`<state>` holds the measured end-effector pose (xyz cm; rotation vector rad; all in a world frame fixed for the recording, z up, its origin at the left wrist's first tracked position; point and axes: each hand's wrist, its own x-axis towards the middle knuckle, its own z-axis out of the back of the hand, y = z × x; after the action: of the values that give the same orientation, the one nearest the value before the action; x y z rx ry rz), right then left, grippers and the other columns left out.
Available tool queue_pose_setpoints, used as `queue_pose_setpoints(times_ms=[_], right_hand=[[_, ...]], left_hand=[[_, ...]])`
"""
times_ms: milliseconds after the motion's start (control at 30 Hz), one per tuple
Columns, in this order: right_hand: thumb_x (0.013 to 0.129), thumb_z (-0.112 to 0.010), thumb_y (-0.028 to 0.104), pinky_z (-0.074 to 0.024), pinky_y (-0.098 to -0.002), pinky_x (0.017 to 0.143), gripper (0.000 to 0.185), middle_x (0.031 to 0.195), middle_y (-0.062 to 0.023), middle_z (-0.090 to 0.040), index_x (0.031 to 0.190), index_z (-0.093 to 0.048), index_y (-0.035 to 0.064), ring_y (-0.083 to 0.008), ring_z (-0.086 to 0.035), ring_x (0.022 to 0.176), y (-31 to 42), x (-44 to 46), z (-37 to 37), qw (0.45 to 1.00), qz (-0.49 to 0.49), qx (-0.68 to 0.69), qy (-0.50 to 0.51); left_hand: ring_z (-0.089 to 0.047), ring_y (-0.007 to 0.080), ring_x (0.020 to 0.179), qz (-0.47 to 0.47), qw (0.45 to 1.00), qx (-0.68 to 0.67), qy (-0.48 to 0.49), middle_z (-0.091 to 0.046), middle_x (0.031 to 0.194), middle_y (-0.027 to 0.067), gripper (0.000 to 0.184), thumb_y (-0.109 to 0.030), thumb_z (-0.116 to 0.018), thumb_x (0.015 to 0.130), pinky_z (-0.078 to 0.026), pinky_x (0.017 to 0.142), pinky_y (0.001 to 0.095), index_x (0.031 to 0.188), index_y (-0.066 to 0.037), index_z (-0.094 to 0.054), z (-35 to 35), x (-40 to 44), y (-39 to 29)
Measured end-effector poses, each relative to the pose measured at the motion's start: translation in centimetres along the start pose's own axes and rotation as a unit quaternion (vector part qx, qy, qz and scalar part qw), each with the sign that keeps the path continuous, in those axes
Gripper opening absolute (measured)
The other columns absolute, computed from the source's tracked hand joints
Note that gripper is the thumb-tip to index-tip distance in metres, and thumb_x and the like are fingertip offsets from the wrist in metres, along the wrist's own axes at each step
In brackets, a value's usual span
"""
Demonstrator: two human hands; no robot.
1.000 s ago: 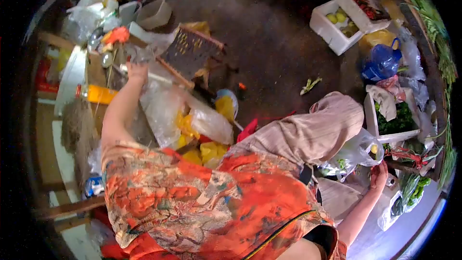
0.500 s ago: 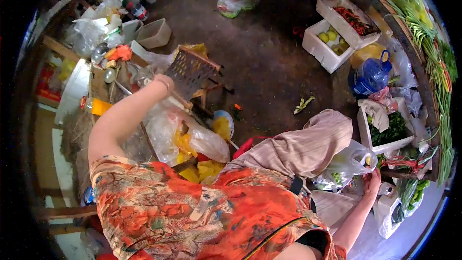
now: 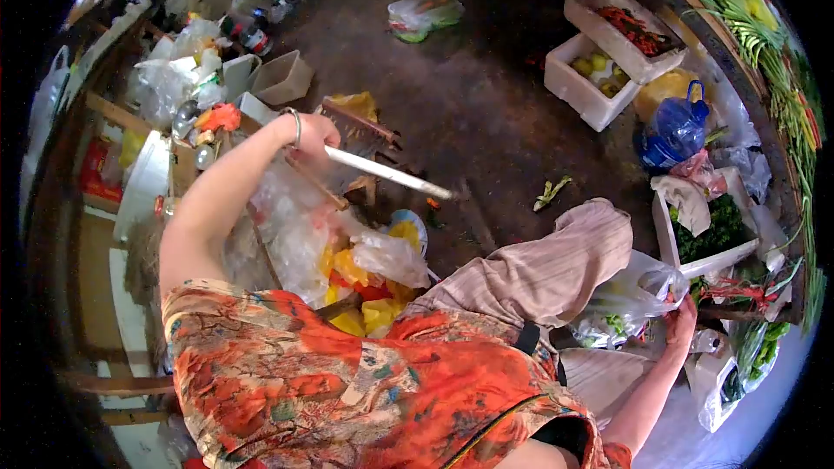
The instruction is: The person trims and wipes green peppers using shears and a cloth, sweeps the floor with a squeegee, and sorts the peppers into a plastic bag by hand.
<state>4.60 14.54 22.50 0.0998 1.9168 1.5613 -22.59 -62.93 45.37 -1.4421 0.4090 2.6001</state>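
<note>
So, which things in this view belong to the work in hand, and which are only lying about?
Probably in use:
white stick, in the left hand
plastic bag, at the right hand

Apparently just lying about:
blue jug
white box of leafy greens
green leafy scrap

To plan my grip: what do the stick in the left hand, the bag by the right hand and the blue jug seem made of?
Stick: painted wood or plastic, unclear; white, fairly smooth, darker at the tip.
Bag: likely thin plastic film; clear, glossy, wrinkled, greens showing through.
Jug: probably plastic; blue, shiny, with bright highlights.
</note>
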Motion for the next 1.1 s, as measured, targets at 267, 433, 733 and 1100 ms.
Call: queue_pose_setpoints(times_ms=[267,433,733,1100], right_hand=[[0.084,-0.056,0.015,-0.0469,-0.0250,0.062,0.028,0.083,-0.0006,-0.061,0.110,-0.056,0.0051,-0.0109,-0.057,0.071,1.5,-1.4,-1.2,0.999,-0.024,-0.031,-0.025],[0.089,-0.052,0.015,-0.0512,-0.0237,0.065,0.027,0.086,-0.0025,-0.062,0.112,-0.056,0.0024,-0.0102,-0.060,0.072,0.2,-0.1,0.6,1.000,0.009,-0.024,0.008],[0.082,-0.060,0.020,-0.0435,-0.0226,0.060,0.021,0.076,0.0015,-0.057,0.098,-0.059,0.0070,-0.0088,-0.054,0.066,2.4,-1.7,-1.1,0.996,-0.026,-0.064,-0.056],[0.088,-0.054,0.026,-0.0323,-0.0204,0.041,0.017,0.071,0.0029,-0.054,0.090,-0.059,0.0103,-0.0070,-0.047,0.051,2.1,-4.1,0.5,0.989,-0.095,-0.025,-0.106]], left_hand=[[-0.056,0.0148,0.052,0.041,0.917,-0.316,-0.241,-0.061,0.067,0.0073,0.024,-0.013,-0.075,0.069,-0.043,0.045,0.0317,0.087,-0.002,-0.063,-0.8,4.8,-2.6],[-0.048,0.0134,0.046,-0.042,0.676,-0.714,-0.178,-0.050,0.063,0.0030,0.029,-0.008,-0.063,0.079,-0.040,0.039,0.0296,0.103,-0.009,-0.047,-1.1,8.4,-4.4],[-0.047,0.0160,0.040,-0.032,0.539,-0.804,-0.247,-0.050,0.061,0.0070,0.012,-0.005,-0.055,0.081,-0.038,0.032,0.0324,0.088,-0.003,-0.045,1.5,19.6,-2.9],[-0.048,0.0186,0.041,0.105,0.470,-0.733,-0.479,-0.052,0.068,0.0120,0.028,-0.009,-0.058,0.079,-0.042,0.036,0.0340,0.098,-0.001,-0.039,10.5,34.6,1.3]])
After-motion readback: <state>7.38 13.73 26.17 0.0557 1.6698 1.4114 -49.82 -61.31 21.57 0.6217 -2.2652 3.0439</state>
